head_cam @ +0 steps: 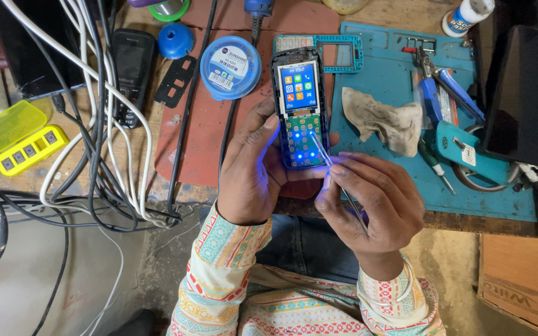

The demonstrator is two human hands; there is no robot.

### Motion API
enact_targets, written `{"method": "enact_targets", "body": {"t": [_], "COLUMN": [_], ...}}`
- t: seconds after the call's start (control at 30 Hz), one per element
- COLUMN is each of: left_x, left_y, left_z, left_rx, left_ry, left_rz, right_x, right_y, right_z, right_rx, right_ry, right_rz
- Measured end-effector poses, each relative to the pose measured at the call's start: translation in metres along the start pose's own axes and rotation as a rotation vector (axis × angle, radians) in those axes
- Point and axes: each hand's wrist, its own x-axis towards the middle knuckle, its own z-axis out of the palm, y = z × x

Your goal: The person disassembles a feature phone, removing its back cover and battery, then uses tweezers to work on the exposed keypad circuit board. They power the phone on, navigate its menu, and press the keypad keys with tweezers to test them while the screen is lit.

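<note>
Over a cluttered workbench with a blue mat (375, 93), the left hand (253, 168) grips an opened keypad phone (300, 106), long axis running away from the person, lit screen at the far end; the right hand (372, 199) pinches tweezers (337, 177) against its keypad board

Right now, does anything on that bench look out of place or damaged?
The phone in the left hand is lit with its front cover off and keypad board bare. The right hand touches tweezers to it. A crumpled rag lies on the blue mat.
</note>
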Motion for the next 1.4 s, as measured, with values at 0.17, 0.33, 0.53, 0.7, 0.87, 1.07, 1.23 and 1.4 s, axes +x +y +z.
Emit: {"method": "enact_targets", "body": {"t": [0.17, 0.33, 0.53, 0.7, 0.87, 1.07, 1.23, 1.4], "left_x": [-0.0004, -0.0009, -0.0003, -0.0002, -0.0006, -0.0006, -0.0012, -0.0013], "left_y": [0.0006, -0.0002, -0.0013, -0.0015, -0.0016, -0.0026, -0.0005, 0.0006], "left_z": [-0.0004, -0.0013, -0.0013, -0.0012, -0.0017, -0.0021, -0.0019, -0.0004], "left_rx": [0.012, 0.014, 0.016, 0.039, 0.038, 0.028, 0.077, 0.092], "left_ry": [0.001, -0.002, -0.003, 0.016, 0.019, 0.009, 0.014, 0.013], "left_rz": [0.004, 0.019, 0.02, 0.02, 0.029, 0.029, 0.03, 0.026], "right_x": [-0.002, -0.0027, -0.0008, 0.0006, 0.0007, 0.0014, 0.0027, 0.0024], "right_y": [-0.0003, 0.0007, 0.0015, 0.0003, -0.0004, 0.0001, -0.0006, -0.0009], "right_z": [-0.0015, -0.0006, -0.0007, -0.0002, -0.0027, -0.0014, -0.0009, 0.0001], "right_rx": [0.01, 0.007, 0.013, 0.024, 0.049, 0.033, 0.077, 0.083], "right_ry": [-0.007, -0.01, -0.027, -0.037, -0.055, -0.04, -0.037, -0.017], "right_rz": [-0.012, -0.013, -0.02, -0.015, 0.0, 0.003, 0.011, -0.002]}}
